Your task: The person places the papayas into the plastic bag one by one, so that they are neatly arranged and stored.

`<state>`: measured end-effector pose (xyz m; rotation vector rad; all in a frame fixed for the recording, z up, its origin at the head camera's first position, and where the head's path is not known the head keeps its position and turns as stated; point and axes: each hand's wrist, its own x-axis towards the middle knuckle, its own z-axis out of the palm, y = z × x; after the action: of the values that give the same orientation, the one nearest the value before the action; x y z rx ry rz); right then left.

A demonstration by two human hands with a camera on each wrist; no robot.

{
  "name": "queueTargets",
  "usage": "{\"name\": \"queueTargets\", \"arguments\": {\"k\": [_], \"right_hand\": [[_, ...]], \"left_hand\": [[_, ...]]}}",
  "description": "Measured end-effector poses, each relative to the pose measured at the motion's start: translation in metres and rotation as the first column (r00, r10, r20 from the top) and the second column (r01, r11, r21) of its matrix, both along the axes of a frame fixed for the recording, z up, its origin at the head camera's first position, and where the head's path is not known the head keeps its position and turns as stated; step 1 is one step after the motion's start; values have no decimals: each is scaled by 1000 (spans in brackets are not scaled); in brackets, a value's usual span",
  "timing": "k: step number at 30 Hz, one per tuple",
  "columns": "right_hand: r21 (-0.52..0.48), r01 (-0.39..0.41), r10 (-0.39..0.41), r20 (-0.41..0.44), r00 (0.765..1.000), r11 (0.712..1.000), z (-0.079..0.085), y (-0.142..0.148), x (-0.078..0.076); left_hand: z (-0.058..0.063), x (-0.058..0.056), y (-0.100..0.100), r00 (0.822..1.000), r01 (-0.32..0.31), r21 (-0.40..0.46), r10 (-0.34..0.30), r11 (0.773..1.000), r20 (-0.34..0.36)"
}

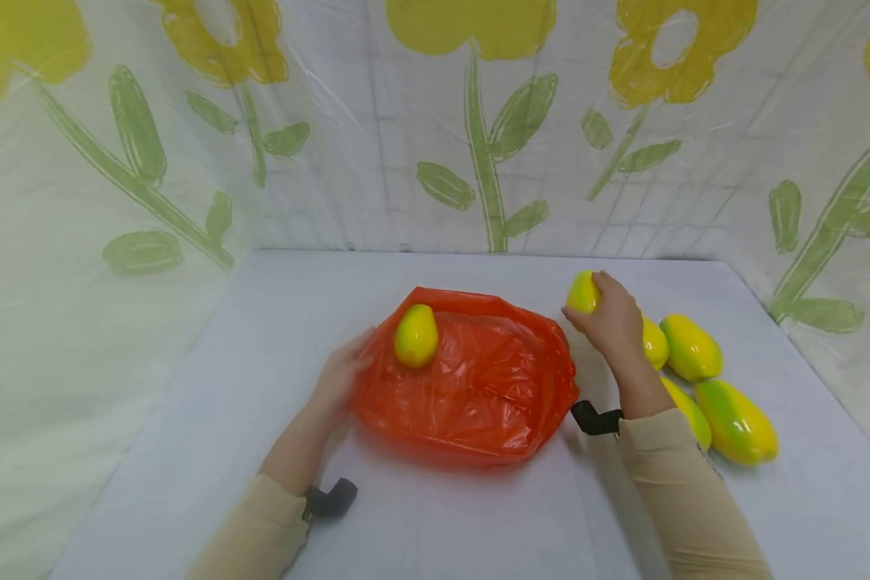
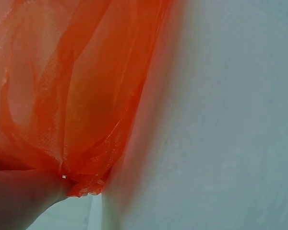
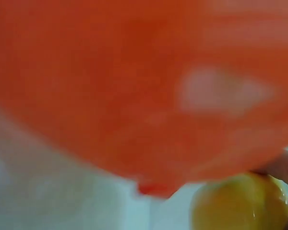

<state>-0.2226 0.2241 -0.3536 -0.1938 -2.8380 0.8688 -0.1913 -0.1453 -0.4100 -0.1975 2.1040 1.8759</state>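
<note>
A red plastic bag point(image 1: 471, 395) lies spread with its mouth open on the white table, in the middle of the head view. My left hand point(image 1: 336, 380) grips its left edge; the left wrist view shows the thumb point(image 2: 24, 194) against the bunched rim. Inside, toward the bag's left, rests one glossy yellow-green mango point(image 1: 416, 337). To the right of the bag, my right hand point(image 1: 615, 318) holds a second mango point(image 1: 583, 293) up by its side. That held fruit point(image 3: 237, 206) shows below the blurred red plastic in the right wrist view.
Several more mangoes point(image 1: 735, 423) lie in a group at the right, some partly hidden behind the right wrist and sleeve. Black wrist mounts point(image 1: 596, 419) stick out from both wrists. A flower-printed curtain point(image 1: 377, 161) stands behind the table point(image 1: 435, 515) and along its sides.
</note>
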Motion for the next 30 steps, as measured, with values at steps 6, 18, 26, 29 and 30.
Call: {"name": "queueTargets", "arguments": {"k": [6,18,26,29,30], "right_hand": [[-42,-65,63,-53,997,997,23,-19,-4],[-46,-240,237,-55,970,970,50,-75,-10],[-24,-310,309,-24,951,950,40,-110,-17],[-38,-319,319,1,948,947,33,-118,-18],[-49,-323,324,10,946,945,29,-121,-18]], "left_hand": [[-3,-1,0,1000,-4,6,4,1000,12],[-3,-1,0,1000,-2,14,2,1000,15],[-4,-2,0,1000,-10,21,10,1000,18],[-5,-2,0,1000,-12,22,12,1000,13],[-5,-2,0,1000,-15,26,15,1000,11]]}}
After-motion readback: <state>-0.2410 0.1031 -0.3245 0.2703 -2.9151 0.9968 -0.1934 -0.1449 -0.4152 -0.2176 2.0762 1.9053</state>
